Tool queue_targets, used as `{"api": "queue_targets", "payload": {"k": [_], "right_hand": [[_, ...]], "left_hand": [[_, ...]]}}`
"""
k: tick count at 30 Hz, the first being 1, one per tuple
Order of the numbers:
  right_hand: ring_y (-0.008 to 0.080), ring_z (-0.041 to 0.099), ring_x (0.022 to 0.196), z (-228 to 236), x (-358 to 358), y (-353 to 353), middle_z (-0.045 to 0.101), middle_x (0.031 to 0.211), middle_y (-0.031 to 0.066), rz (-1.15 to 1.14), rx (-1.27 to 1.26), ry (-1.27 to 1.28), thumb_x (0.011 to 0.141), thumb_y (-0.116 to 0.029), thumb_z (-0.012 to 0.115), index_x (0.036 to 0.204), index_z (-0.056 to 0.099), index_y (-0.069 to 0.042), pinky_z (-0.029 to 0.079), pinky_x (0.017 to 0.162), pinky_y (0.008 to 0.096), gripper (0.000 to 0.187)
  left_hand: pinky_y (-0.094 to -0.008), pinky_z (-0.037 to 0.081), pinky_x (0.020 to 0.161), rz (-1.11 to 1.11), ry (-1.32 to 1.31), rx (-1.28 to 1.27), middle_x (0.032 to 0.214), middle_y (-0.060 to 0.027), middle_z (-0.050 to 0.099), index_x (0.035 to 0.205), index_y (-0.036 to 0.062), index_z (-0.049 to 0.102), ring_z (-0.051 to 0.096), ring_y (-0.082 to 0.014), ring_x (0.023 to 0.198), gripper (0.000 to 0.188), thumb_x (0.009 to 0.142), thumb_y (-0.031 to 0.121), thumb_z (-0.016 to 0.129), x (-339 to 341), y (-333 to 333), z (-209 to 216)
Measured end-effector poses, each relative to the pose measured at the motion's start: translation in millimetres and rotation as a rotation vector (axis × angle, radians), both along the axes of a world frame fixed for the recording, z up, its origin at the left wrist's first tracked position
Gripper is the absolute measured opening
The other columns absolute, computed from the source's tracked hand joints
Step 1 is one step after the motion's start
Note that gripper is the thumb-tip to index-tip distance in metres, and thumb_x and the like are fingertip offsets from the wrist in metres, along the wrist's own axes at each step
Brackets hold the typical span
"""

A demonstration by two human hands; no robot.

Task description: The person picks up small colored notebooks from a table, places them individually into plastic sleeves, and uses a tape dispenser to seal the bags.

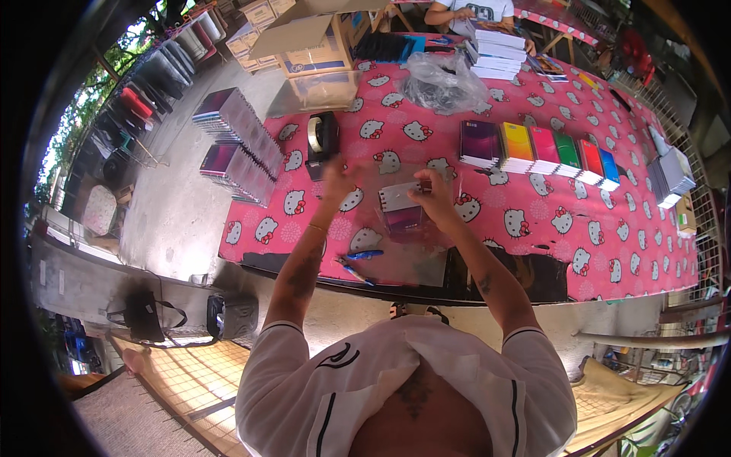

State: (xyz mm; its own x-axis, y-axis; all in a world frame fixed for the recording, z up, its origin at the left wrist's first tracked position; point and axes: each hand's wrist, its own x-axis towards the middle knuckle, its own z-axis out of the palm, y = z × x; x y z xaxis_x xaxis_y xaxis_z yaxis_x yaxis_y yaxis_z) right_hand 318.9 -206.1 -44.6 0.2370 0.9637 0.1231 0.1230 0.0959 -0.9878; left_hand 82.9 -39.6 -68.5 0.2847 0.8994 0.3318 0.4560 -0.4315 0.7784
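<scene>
A small spiral notebook (401, 221) with a purple cover lies in front of me on a sheet of clear plastic (419, 263). Its upper part shows white, with the wire coil along an edge. My right hand (434, 199) is closed at the notebook's upper right edge, thumb and fingers bent over it. My left hand (340, 181) is off the notebook, just below the black tape dispenser (321, 145); motion smears its fingers. Blue-handled pliers (364, 254) and a second cutter-like tool (352, 270) lie near the table's front edge.
Two tall stacks of wrapped spiral notebooks (236, 145) stand at the left. A row of coloured notebooks (544, 150) is at the right. Behind are a crumpled plastic bag (444, 82), a cardboard box (316, 49) and a book pile (496, 52) before another person (472, 11).
</scene>
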Motion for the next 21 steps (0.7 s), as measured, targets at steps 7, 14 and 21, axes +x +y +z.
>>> {"api": "queue_targets", "payload": {"k": [7,14,21], "right_hand": [[0.0228,0.055,0.1,1,-1,-3,0.048,0.114,0.0122,-0.062,0.027,-0.105,0.085,-0.01,0.071,0.117,0.056,-0.006,0.049,0.087,0.0345,0.035],[0.0236,0.055,0.099,8,-6,-10,0.049,0.113,0.0119,-0.084,0.04,-0.208,0.087,-0.011,0.069,0.116,0.055,-0.006,0.046,0.091,0.0349,0.034],[0.0266,0.057,0.099,11,-10,-11,0.049,0.114,0.0129,-0.111,0.058,-0.256,0.086,-0.013,0.069,0.117,0.055,-0.009,0.048,0.088,0.0368,0.034]], "left_hand": [[-0.031,0.048,0.064,0.321,-0.326,-0.679,0.079,-0.0045,0.068,0.109,0.0017,0.069,0.057,-0.0169,0.065,0.038,0.082,0.028,0.074,-74,73,1],[-0.0281,0.042,0.053,0.303,-0.968,-0.719,0.076,-0.0024,0.067,0.091,0.0046,0.072,0.057,-0.0128,0.061,0.014,0.087,0.016,0.066,-70,28,-21],[-0.0407,0.056,0.073,0.039,0.675,0.06,0.09,-0.0152,0.073,0.087,0.0063,0.072,0.071,-0.0317,0.08,0.028,0.082,0.033,0.067,-49,19,66]]}}
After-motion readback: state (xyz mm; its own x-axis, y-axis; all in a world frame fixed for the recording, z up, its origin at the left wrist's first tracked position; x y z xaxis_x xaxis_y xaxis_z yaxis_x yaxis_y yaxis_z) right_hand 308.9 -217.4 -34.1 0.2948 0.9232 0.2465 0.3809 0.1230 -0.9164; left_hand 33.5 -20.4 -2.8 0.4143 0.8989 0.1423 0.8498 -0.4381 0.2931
